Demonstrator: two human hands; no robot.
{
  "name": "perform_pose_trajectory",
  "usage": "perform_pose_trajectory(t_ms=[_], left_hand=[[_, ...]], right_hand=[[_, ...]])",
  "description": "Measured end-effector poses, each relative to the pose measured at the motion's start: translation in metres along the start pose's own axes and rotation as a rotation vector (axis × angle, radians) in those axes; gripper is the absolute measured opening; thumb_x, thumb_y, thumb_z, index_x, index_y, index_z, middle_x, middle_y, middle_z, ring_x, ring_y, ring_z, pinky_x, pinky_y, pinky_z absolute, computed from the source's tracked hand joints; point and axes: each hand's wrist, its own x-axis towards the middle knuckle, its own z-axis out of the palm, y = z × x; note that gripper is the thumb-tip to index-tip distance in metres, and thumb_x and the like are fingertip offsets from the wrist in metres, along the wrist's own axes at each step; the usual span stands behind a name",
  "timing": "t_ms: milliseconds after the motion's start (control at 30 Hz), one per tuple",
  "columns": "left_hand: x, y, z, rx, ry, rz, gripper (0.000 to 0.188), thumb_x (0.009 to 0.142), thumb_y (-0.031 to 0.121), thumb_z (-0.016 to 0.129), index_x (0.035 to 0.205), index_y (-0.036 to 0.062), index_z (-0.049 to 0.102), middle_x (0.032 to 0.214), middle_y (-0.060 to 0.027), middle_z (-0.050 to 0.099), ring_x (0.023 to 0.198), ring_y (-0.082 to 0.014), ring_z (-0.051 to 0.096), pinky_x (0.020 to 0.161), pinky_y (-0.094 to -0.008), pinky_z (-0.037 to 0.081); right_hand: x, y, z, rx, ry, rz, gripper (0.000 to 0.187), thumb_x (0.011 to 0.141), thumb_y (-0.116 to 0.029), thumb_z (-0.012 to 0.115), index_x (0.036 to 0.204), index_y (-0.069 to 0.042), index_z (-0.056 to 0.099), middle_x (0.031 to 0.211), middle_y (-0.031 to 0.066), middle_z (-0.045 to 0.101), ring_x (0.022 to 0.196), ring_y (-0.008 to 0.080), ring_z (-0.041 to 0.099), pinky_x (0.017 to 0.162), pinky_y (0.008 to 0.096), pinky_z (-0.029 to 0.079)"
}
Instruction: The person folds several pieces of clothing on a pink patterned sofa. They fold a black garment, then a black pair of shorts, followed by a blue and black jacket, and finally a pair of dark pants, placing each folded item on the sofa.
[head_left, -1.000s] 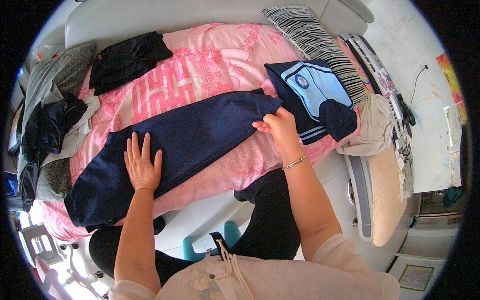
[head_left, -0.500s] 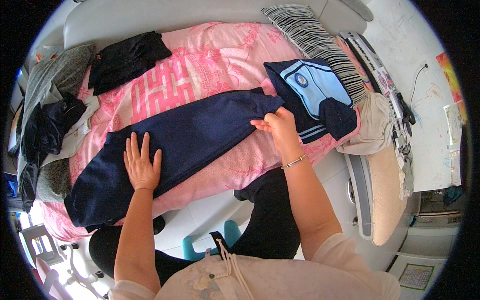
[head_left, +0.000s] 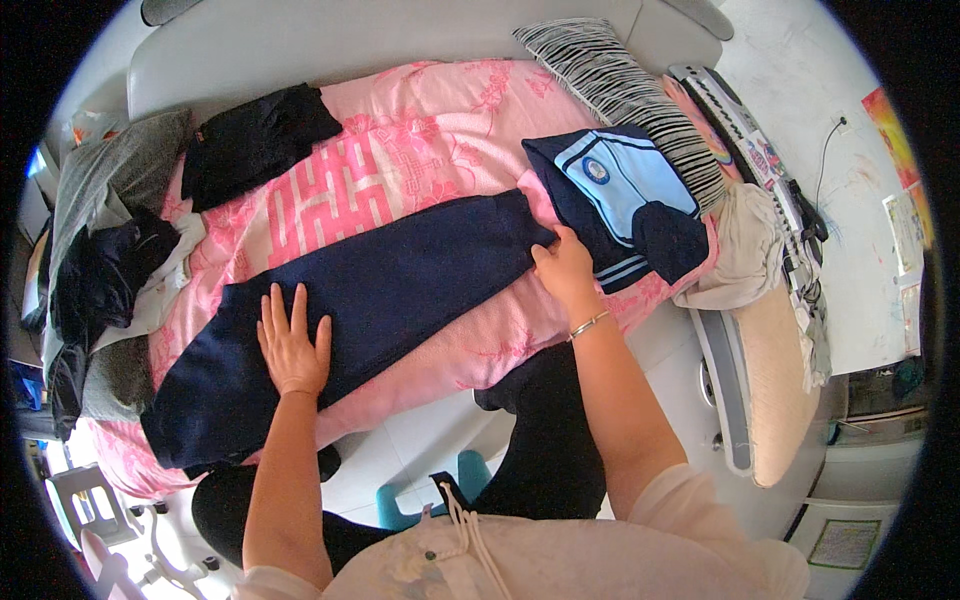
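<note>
Navy trousers [head_left: 410, 275], folded lengthwise, lie slantwise across the pink blanket [head_left: 425, 105], with the wide end at the lower left. My left hand [head_left: 293, 345] rests flat on them near that wide end, fingers stretched. At the narrow cuff end on the right, my right hand [head_left: 566, 268] pinches the near corner of the cloth between thumb and fingers. Just beyond that hand lies a folded navy and light-blue jacket [head_left: 640, 185] with a round badge. The trousers' underside is hidden.
Folded black clothing [head_left: 255, 145] lies at the blanket's far left. A striped pillow [head_left: 610, 75] and a keyboard-like instrument [head_left: 745, 150] are at the right. Dark clothes [head_left: 110, 265] hang over a grey cushion [head_left: 130, 165] at left. A teal stool [head_left: 400, 507] stands below me.
The cuff end, bunched and pulled up by my right hand before, now lies flatter and straighter. My left hand stays spread on the cloth. The whole view has shifted slightly.
</note>
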Motion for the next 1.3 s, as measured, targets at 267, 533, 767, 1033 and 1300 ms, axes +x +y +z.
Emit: perform_pose_trajectory(t_ms=[267,533,767,1033,1300], left_hand=[[0.001,0.002,-0.004,-0.025,-0.021,-0.013,0.057,0.088,0.038,0.054,0.140,0.0183,0.041,0.150,-0.0151,0.026,0.138,-0.0350,0.024,0.111,-0.0495,0.022],[-0.002,-0.007,-0.003,-0.008,-0.005,-0.010,0.057,0.085,0.037,0.059,0.137,0.0159,0.046,0.148,-0.0170,0.030,0.137,-0.0367,0.027,0.110,-0.0492,0.024],[0.002,-0.002,-0.007,-0.073,-0.034,-0.018,0.061,0.085,0.043,0.059,0.138,0.0178,0.044,0.149,-0.0185,0.028,0.138,-0.0365,0.024,0.111,-0.0508,0.022],[-0.009,-0.028,-0.030,-0.237,-0.189,-0.013,0.061,0.089,0.048,0.053,0.141,0.0181,0.041,0.151,-0.0179,0.024,0.140,-0.0350,0.021,0.112,-0.0495,0.019],[-0.101,-0.136,-0.099,-0.452,0.419,-0.330,0.019,0.082,0.012,0.066,0.098,0.0035,0.065,0.102,-0.0144,0.065,0.096,-0.0314,0.061,0.087,-0.0390,0.047]], right_hand=[[-0.029,-0.058,0.025,-0.182,0.013,-0.803,0.044,0.085,-0.022,0.059,0.121,0.001,0.051,0.124,0.0227,0.052,0.113,0.0395,0.050,0.096,0.0457,0.041],[0.002,-0.070,0.073,-0.551,-0.155,-0.753,0.063,0.088,-0.042,0.053,0.129,0.005,0.044,0.138,0.0223,0.042,0.127,0.0339,0.041,0.100,0.0484,0.034],[0.014,-0.063,0.076,-0.537,-0.135,-0.712,0.068,0.090,-0.044,0.050,0.137,0.003,0.038,0.142,0.0205,0.039,0.134,0.0321,0.034,0.108,0.0499,0.027],[-0.111,-0.155,0.096,-0.314,-0.248,-0.976,0.057,0.090,-0.038,0.054,0.138,-0.010,0.042,0.144,0.0189,0.035,0.136,0.0353,0.030,0.107,0.0538,0.026],[-0.126,-0.118,0.109,-0.371,-0.323,-0.901,0.055,0.092,-0.038,0.050,0.140,-0.013,0.041,0.147,0.0176,0.034,0.136,0.0339,0.030,0.108,0.0507,0.025]])
